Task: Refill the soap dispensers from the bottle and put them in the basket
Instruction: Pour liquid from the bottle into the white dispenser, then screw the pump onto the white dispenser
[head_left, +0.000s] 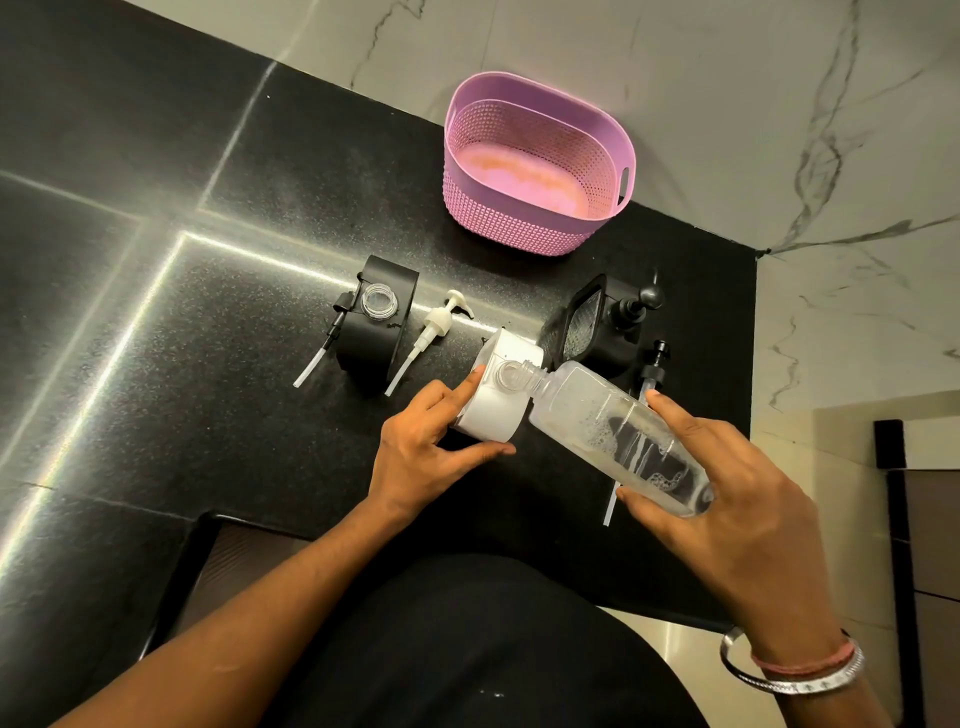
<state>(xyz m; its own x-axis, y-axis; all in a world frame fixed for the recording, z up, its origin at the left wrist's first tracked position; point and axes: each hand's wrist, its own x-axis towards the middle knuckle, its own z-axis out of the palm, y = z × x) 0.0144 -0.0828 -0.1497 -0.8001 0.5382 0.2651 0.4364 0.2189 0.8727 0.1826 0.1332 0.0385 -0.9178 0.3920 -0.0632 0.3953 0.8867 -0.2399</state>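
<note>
The right hand (727, 499) grips the tilted clear refill bottle (618, 436), its neck at the opening of the white soap dispenser (498, 400), which the left hand (431, 441) holds near the desk's (156, 312) front edge. A black soap dispenser (374, 322) stands open just left; the pink basket (535, 161) sits at the back edge.

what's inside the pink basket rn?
No dispensers: the pink basket shows only an orange-pink stain across its floor. Its near wall hides the floor strip closest to the camera.
</note>
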